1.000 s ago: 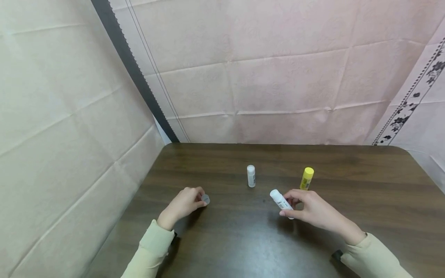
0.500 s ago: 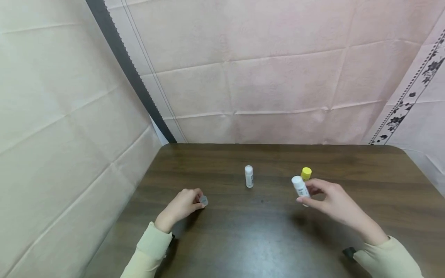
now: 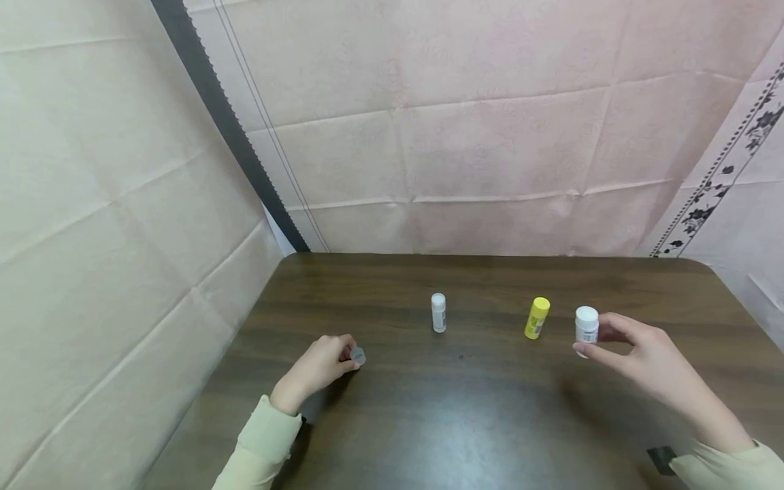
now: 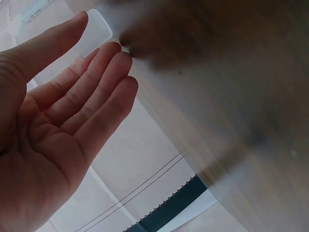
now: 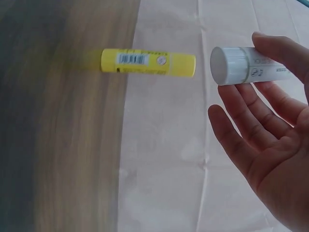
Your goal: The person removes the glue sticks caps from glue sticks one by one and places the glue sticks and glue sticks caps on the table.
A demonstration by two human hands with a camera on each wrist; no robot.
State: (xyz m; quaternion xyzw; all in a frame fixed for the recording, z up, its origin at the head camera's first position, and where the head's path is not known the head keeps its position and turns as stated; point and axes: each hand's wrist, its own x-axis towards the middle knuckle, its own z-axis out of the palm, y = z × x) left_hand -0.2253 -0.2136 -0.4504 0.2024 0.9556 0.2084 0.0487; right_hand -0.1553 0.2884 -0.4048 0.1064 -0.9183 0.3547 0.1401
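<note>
In the head view my left hand (image 3: 317, 371), low over the left of the table, pinches a small translucent cap (image 3: 358, 356) between thumb and fingertips. The left wrist view shows the cap (image 4: 98, 33) as a short clear cylinder. My right hand (image 3: 652, 361) holds a white glue stick (image 3: 586, 325) above the table's right side, thumb on one side and fingers on the other. Its capped end (image 5: 226, 66) faces away from the palm in the right wrist view. To its left stands a yellow glue stick (image 3: 537, 318) with a barcode label, apart from the hand.
Another white stick (image 3: 438, 313) stands upright at mid-table, between the two hands. The dark wooden table (image 3: 392, 401) has rounded far corners. Pale cloth (image 3: 490, 150) hangs behind it, and more cloth (image 3: 122, 272) hangs along the left side.
My right hand has carried the white glue stick rightward, past the front of the yellow one, and tilted it more upright. The left hand keeps its pinch on the cap, nearly still.
</note>
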